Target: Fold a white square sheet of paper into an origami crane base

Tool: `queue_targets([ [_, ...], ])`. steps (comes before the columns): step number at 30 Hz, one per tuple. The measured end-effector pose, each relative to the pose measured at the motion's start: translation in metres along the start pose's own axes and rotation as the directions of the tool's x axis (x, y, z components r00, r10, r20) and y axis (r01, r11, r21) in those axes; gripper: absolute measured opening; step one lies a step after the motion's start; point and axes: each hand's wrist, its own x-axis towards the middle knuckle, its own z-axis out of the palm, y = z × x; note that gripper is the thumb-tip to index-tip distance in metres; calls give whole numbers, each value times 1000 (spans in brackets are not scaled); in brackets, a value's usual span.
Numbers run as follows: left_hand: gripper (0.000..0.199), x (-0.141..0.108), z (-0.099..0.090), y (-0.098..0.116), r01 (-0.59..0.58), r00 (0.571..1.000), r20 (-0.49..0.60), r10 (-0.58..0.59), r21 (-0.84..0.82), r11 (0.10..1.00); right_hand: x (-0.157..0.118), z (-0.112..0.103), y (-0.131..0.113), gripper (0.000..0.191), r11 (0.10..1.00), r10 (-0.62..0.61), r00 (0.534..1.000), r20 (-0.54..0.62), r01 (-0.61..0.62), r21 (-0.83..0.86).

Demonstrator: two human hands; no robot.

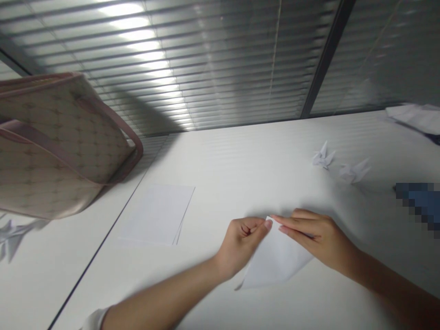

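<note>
Bare forearms [165, 293] angle inward over the smooth white tabletop [240, 169], the left hand [235, 252] clamped on the tip of a pointed white paper sheet [275, 263] — apparently to steady it — while the right hand [321, 236] touches its edge, whether gripping or pressing I cannot tell.

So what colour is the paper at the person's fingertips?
The paper is white, with no printed pattern visible; the head view shows it.
</note>
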Motion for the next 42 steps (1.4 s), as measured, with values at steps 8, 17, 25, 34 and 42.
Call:
queue_targets([
  [8, 44, 1, 0, -1, -9, 1000, -5, 9, -2, 1000, 1, 0, -3, 27, 997, 74, 997, 13, -74, 17],
  [17, 45, 1, 1, -1, -34, 999, -40, 35, 18, 999, 0, -1, 0, 30, 1000, 16, 999, 45, -16, -5],
  [25, 39, 3, -1, -2, -71, 997, -8, 71, -1, 997, -2, -3, 4, 30, 998, 58, 992, 110, -61, 23],
  [34, 38, 3, 0, -2, -61, 998, 7, 62, -36, 997, -2, -2, 7, 29, 997, 62, 991, 121, -68, 44],
  [42, 41, 4, 0, -3, -38, 999, -38, 36, -50, 998, 0, -2, 6, 30, 999, 40, 994, 105, -42, 17],
])
